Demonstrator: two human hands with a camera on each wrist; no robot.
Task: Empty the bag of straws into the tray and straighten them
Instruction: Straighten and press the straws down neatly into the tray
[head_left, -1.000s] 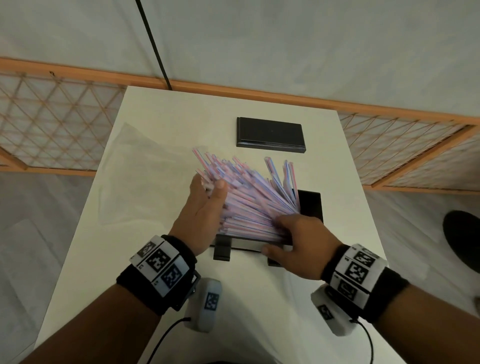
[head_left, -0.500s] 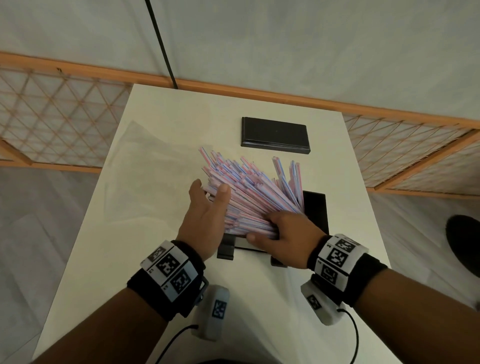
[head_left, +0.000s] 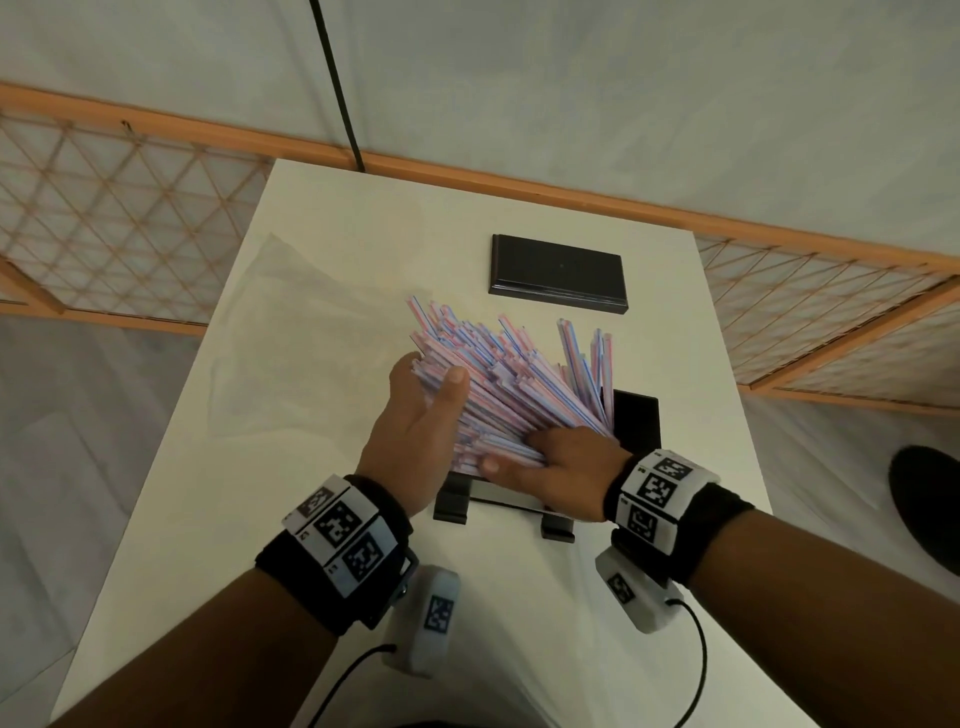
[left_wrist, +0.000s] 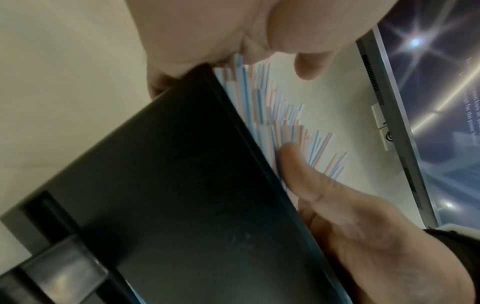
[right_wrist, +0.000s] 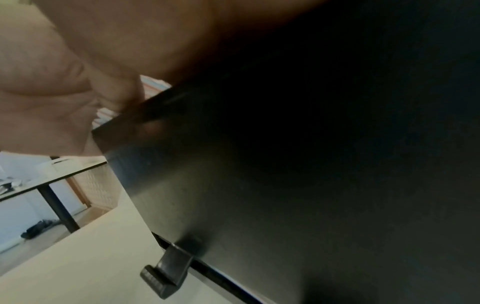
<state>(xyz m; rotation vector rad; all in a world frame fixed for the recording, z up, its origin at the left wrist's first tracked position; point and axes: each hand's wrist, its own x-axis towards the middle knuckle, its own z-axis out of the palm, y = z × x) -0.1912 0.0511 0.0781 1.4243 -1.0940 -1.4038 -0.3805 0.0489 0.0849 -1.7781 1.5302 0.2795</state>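
A heap of pink-and-blue striped straws (head_left: 519, 384) lies askew in the black tray (head_left: 636, 421), fanning out over its far left edge. My left hand (head_left: 421, 421) presses its palm against the left side of the heap, thumb resting on top. My right hand (head_left: 566, 460) lies flat on the near right end of the straws, fingers pointing left. In the left wrist view the straw ends (left_wrist: 285, 115) stick out past the tray wall (left_wrist: 182, 185), with the right thumb on them. The empty clear bag (head_left: 311, 338) lies on the table to the left.
A black lid (head_left: 558, 273) lies flat at the back of the white table (head_left: 519, 597). Two clips (head_left: 452, 506) stick out of the tray's near wall. A wooden lattice fence (head_left: 119, 218) runs behind the table.
My right hand has slid left along the near end of the heap. The left hand stays against the left side, and the straws are gathered slightly tighter.
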